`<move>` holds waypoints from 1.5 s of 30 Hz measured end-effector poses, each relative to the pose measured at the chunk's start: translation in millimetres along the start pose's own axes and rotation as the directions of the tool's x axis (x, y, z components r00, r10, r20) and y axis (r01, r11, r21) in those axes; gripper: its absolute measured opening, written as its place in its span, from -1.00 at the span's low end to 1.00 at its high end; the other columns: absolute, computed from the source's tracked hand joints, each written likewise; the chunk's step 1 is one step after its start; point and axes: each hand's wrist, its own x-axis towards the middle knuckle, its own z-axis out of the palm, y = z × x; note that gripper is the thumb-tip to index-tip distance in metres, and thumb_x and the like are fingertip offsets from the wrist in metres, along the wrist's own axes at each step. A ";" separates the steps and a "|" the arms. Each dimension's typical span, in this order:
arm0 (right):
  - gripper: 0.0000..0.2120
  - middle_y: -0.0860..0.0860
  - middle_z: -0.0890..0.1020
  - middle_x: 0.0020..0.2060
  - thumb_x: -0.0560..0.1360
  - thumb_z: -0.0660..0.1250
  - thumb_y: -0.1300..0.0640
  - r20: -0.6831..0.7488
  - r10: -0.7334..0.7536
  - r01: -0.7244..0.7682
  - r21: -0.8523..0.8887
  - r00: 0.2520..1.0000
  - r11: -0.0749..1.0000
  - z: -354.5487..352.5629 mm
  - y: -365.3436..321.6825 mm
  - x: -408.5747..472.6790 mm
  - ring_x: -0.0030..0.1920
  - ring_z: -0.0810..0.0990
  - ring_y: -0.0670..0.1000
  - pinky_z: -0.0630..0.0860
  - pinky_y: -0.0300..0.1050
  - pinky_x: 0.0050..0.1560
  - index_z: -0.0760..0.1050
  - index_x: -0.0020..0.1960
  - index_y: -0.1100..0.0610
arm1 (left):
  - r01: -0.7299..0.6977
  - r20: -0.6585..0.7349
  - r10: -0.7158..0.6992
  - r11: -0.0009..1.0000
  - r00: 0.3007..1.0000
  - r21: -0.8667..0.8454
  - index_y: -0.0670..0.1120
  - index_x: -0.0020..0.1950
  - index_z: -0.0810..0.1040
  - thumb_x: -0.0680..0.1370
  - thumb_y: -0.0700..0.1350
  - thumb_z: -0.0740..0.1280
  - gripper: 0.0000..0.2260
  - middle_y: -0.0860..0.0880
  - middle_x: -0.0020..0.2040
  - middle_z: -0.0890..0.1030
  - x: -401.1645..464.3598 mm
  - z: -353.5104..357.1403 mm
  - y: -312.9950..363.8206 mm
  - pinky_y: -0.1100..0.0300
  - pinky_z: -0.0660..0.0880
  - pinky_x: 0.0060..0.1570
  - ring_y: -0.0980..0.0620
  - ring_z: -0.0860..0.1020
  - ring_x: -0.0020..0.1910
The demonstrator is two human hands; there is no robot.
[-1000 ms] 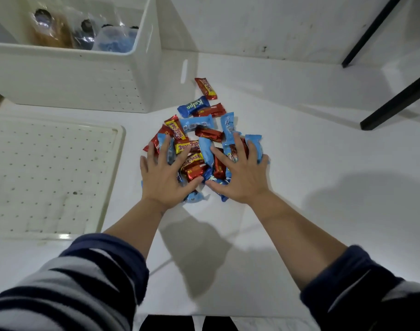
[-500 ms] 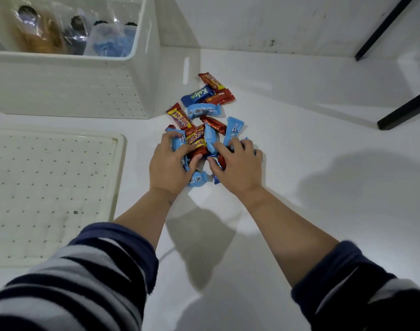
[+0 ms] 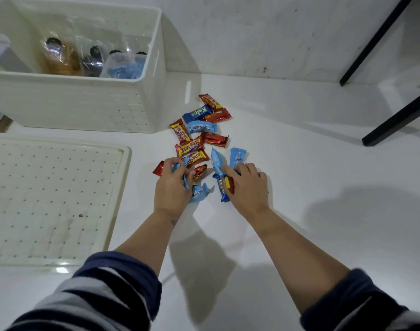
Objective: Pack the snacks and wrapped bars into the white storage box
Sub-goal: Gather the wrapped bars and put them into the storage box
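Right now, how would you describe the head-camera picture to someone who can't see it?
Two bare hands, left hand and right hand, close on wrapped bars scattered on a white surface. A white storage box holding bagged snacks stands beyond them to the left, its lid flat beside it.

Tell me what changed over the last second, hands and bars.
Both hands went from lying flat on the pile to closing on bars: the left hand now grips red and blue ones, the right hand blue ones, and the pile has parted between them. The bars nearest the white storage box stayed put.
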 end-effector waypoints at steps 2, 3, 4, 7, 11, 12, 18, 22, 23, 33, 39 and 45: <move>-0.72 0.05 0.62 -0.05 0.49 0.34 -0.01 -0.015 0.008 -0.008 0.018 1.000 1.000 -5.7 2.6 -3.1 -0.01 0.55 0.13 0.47 0.07 -0.15 0.50 0.19 -0.04 | 0.040 -0.024 -0.041 0.999 0.999 -0.013 -0.24 -0.06 0.62 0.56 -0.12 0.33 -0.82 -0.13 0.20 0.47 -4.5 -4.5 6.0 0.24 0.42 -0.20 -0.05 0.55 -0.15; -0.73 0.04 0.62 -0.08 0.47 0.36 -0.01 -0.040 0.011 -0.009 0.029 0.999 1.000 -9.2 3.5 -4.4 -0.04 0.56 0.13 0.47 0.06 -0.17 0.51 0.16 -0.03 | 0.066 -0.036 -0.066 0.998 0.997 -0.020 -0.25 -0.05 0.62 0.56 -0.12 0.32 -0.81 -0.12 0.20 0.46 -6.1 -7.9 9.6 0.24 0.42 -0.20 -0.02 0.53 -0.13; -0.74 0.03 0.62 -0.11 0.46 0.38 0.00 -0.067 0.012 -0.009 0.039 0.998 0.999 -13.7 3.9 -5.3 -0.07 0.57 0.13 0.47 0.04 -0.20 0.52 0.14 -0.03 | 0.088 -0.051 -0.089 0.996 0.995 -0.025 -0.25 -0.04 0.62 0.57 -0.12 0.32 -0.80 -0.11 0.21 0.45 -7.1 -11.9 13.7 0.24 0.42 -0.18 0.00 0.52 -0.12; -0.75 0.02 0.62 -0.16 0.44 0.40 0.01 -0.131 0.000 0.009 0.066 0.991 0.998 -33.0 4.2 -3.7 -0.11 0.57 0.13 0.46 0.00 -0.26 0.54 0.11 -0.01 | 0.122 -0.109 -0.127 0.991 0.986 -0.050 -0.25 -0.04 0.62 0.58 -0.11 0.30 -0.79 -0.09 0.22 0.44 -6.3 -28.4 28.6 0.23 0.44 -0.16 -0.01 0.52 -0.17; -0.73 0.03 0.63 -0.15 0.44 0.41 0.04 -0.225 -0.021 0.045 0.102 0.974 0.994 -71.0 0.7 5.5 -0.11 0.57 0.14 0.47 0.01 -0.24 0.55 0.13 0.01 | 0.133 -0.197 -0.144 0.989 0.970 -0.070 -0.22 -0.07 0.60 0.59 -0.10 0.29 -0.79 -0.06 0.20 0.43 0.4 -60.1 49.9 0.24 0.38 -0.19 0.00 0.49 -0.23; -0.73 0.03 0.63 -0.13 0.45 0.39 0.04 -0.249 -0.028 0.059 0.119 0.968 0.991 -81.6 -1.8 9.3 -0.10 0.57 0.15 0.47 0.01 -0.23 0.55 0.14 0.01 | 0.130 -0.220 -0.144 0.989 0.965 -0.076 -0.23 -0.08 0.59 0.58 -0.10 0.29 -0.79 -0.06 0.19 0.43 3.0 -69.9 55.0 0.23 0.38 -0.20 -0.02 0.50 -0.23; -0.73 0.03 0.62 -0.05 0.52 0.29 0.00 -0.333 -0.087 0.155 0.183 0.939 0.971 -144.6 -37.9 45.0 0.01 0.54 0.14 0.45 0.02 -0.12 0.52 0.19 0.00 | 0.081 -0.367 -0.115 0.991 0.923 -0.107 -0.21 -0.10 0.60 0.57 -0.10 0.32 -0.82 -0.05 0.17 0.45 29.6 -138.3 75.9 0.17 0.48 -0.15 -0.01 0.50 -0.21; -0.76 0.00 0.59 -0.02 0.53 0.24 -0.04 -0.374 -0.130 0.217 0.200 0.918 0.955 -176.2 -77.1 79.5 0.04 0.52 0.11 0.42 -0.01 -0.09 0.48 0.18 -0.04 | 0.039 -0.441 -0.080 0.994 0.894 -0.102 -0.20 -0.12 0.58 0.57 -0.08 0.31 -0.80 -0.04 0.16 0.47 62.5 -187.5 73.5 0.24 0.36 -0.14 0.07 0.44 -0.16; -0.76 -0.01 0.59 -0.03 0.54 0.23 -0.04 -0.384 -0.133 0.224 0.202 0.914 0.953 -182.6 -88.4 90.0 0.03 0.52 0.11 0.41 -0.02 -0.10 0.48 0.17 -0.04 | 0.027 -0.448 -0.071 0.994 0.891 -0.104 -0.20 -0.12 0.59 0.57 -0.08 0.31 -0.80 -0.04 0.15 0.47 73.0 -201.4 70.4 0.29 0.33 -0.13 0.08 0.43 -0.14; -0.77 -0.04 0.58 -0.13 0.56 0.19 -0.08 -0.408 -0.065 0.225 0.359 0.911 0.906 -211.6 -233.9 221.2 -0.05 0.50 0.03 0.40 -0.08 -0.11 0.45 0.18 -0.07 | 0.004 -0.465 -0.064 0.992 0.883 -0.130 -0.19 0.01 0.59 0.59 -0.03 0.27 -0.76 -0.02 0.16 0.44 215.5 -313.6 0.4 0.23 0.39 -0.08 0.03 0.47 -0.13; -0.83 -0.03 0.63 -0.15 0.56 0.18 -0.10 -0.204 0.004 0.096 0.476 0.979 0.874 -160.4 -304.0 280.1 -0.09 0.57 0.07 0.55 -0.01 -0.11 0.44 0.10 -0.11 | 0.191 -0.322 -0.236 0.967 0.917 -0.166 -0.19 -0.03 0.57 0.59 -0.05 0.28 -0.79 -0.04 0.18 0.43 279.8 -314.3 -96.4 0.20 0.39 -0.17 0.02 0.46 -0.20; -0.80 0.00 0.59 -0.21 0.56 0.19 -0.10 0.139 0.054 -0.122 0.545 0.989 0.830 -102.2 -343.1 314.6 -0.15 0.58 0.08 0.40 -0.13 -0.23 0.47 0.05 -0.03 | 0.388 -0.138 -0.378 0.920 0.916 0.056 -0.19 0.05 0.57 0.57 -0.10 0.24 -0.80 -0.15 0.19 0.47 315.5 -294.8 -178.2 0.14 0.41 -0.11 -0.16 0.54 -0.03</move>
